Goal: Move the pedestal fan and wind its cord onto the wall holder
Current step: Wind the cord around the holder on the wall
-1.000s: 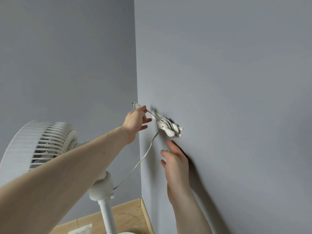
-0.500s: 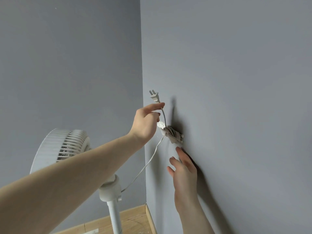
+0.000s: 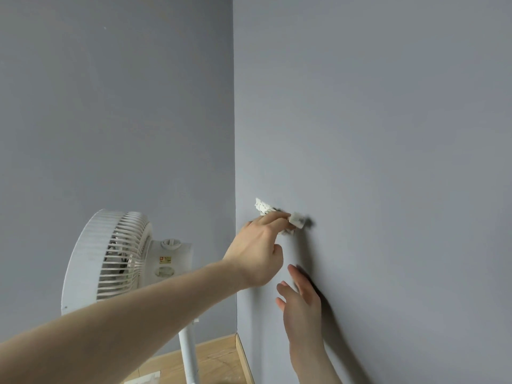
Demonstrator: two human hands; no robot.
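Observation:
The white pedestal fan (image 3: 110, 253) stands in the corner on its pole (image 3: 188, 356), grille facing left. On the right-hand grey wall sits the white wall holder (image 3: 261, 205) with the cord wound on it, mostly hidden behind my fingers. My left hand (image 3: 260, 245) reaches over the holder and pinches the cord's plug end (image 3: 297, 219), which is blurred and lies against the wall just right of the holder. My right hand (image 3: 300, 297) rests flat on the wall below, fingers straight, holding nothing.
Two grey walls meet in a corner (image 3: 235, 162) just left of the holder. Wooden floor (image 3: 216, 358) and a skirting board (image 3: 243, 358) show at the bottom. A pale flat object (image 3: 144, 379) lies on the floor by the fan pole.
My left hand carried the plug from above the holder down and to the right, across it. The loose cord hanging toward the fan is no longer visible. My right hand stayed on the wall.

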